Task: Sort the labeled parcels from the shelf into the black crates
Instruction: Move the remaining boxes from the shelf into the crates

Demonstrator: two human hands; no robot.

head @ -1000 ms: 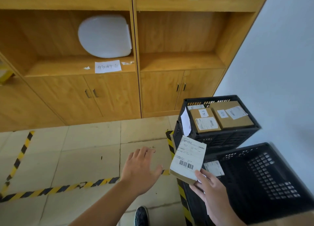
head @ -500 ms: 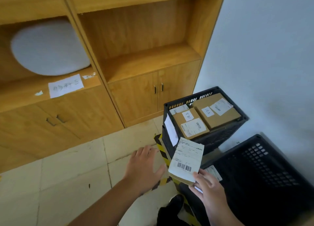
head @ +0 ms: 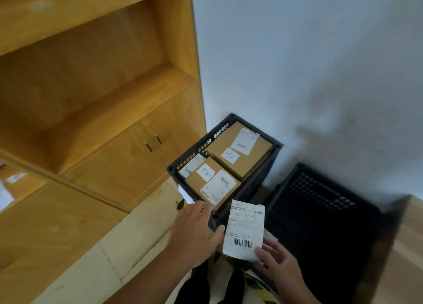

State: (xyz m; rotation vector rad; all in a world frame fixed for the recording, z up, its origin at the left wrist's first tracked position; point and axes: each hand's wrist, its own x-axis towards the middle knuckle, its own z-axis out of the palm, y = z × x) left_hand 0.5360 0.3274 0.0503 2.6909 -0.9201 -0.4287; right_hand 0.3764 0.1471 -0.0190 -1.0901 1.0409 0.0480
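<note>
My right hand (head: 278,261) grips a small parcel (head: 244,229) by its lower edge, its white barcode label facing me. The parcel hangs between two black crates. The far crate (head: 271,160) holds two brown labelled boxes (head: 238,151) (head: 211,184) that nearly fill it. The near crate (head: 320,214) on the right looks dark inside, its contents unclear. My left hand (head: 196,231) is spread open just left of the parcel, fingers over the far crate's near corner and thumb close to the parcel's edge.
A wooden shelf unit (head: 91,93) with an open bay and cupboard doors (head: 151,143) stands at the left. A pale wall (head: 309,63) is behind the crates. A wooden surface (head: 405,253) edges in at the right. Yellow-black tape marks the tiled floor (head: 128,242).
The view has swung right toward the crates and wall. Both hands with the parcel have come closer to the crates; my left hand now reaches the far crate's corner.
</note>
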